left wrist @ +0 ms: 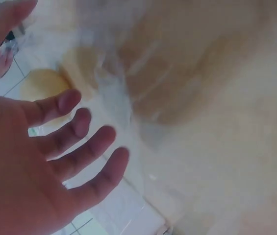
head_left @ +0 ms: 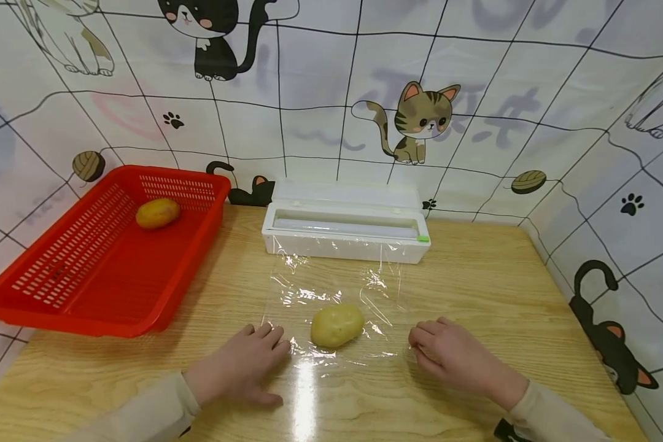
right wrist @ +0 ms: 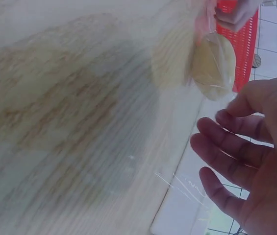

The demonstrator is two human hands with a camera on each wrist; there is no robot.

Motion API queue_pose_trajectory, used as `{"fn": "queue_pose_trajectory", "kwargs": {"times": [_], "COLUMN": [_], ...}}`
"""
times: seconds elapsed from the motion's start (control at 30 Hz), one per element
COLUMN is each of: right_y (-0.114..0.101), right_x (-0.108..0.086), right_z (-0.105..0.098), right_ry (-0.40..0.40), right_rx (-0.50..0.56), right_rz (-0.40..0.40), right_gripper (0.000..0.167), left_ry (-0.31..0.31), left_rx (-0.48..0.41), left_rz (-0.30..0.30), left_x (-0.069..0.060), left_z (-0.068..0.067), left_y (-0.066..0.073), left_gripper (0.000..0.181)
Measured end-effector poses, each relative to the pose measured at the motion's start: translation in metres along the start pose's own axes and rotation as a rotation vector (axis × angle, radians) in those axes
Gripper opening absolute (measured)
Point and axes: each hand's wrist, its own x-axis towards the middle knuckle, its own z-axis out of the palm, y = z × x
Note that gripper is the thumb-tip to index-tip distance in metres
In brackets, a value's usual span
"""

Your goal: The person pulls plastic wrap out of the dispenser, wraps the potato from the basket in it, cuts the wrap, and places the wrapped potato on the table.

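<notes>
A yellow potato (head_left: 337, 325) lies on a sheet of clear plastic wrap (head_left: 348, 288) spread over the table. The wrap runs back to a white dispenser box (head_left: 345, 245) with its lid up and a roll inside. My left hand (head_left: 243, 368) is at the wrap's left edge, fingers spread and gently bent, gripping nothing; the left wrist view shows its palm and separate fingers (left wrist: 94, 183). At the wrap's right edge, my right hand (head_left: 455, 356) has its thumb against the index finger, seemingly pinching the film; its other fingers (right wrist: 231, 156) are loosely curled.
A red plastic basket (head_left: 193, 270) stands on the left with another potato (head_left: 158, 213) inside. Cat-patterned tile-print sheeting (head_left: 320, 135) rises behind the wooden table (head_left: 486, 270) and along its right side.
</notes>
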Motion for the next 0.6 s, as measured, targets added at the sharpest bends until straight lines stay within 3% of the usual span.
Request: {"fn": "queue_pose_trajectory", "kwargs": {"times": [0.13, 0.37, 0.5, 0.6], "right_y": [0.001, 0.004, 0.005, 0.007], "right_x": [0.002, 0.003, 0.003, 0.003], "right_z": [-0.002, -0.001, 0.0, 0.0], "right_ry": [0.015, 0.01, 0.002, 0.011], "right_rx": [0.066, 0.156, 0.274, 0.383], "right_rz": [0.062, 0.108, 0.152, 0.175], "right_gripper": [0.022, 0.025, 0.027, 0.026], "left_ry": [0.056, 0.221, 0.275, 0.269], "left_rx": [0.032, 0.04, 0.034, 0.034], "left_rz": [0.002, 0.041, 0.093, 0.114], "left_x": [-0.002, -0.009, -0.012, -0.013], "left_z": [0.006, 0.014, 0.017, 0.017], "left_y": [0.004, 0.001, -0.003, -0.005], "left_gripper": [0.057, 0.03, 0.025, 0.022]}}
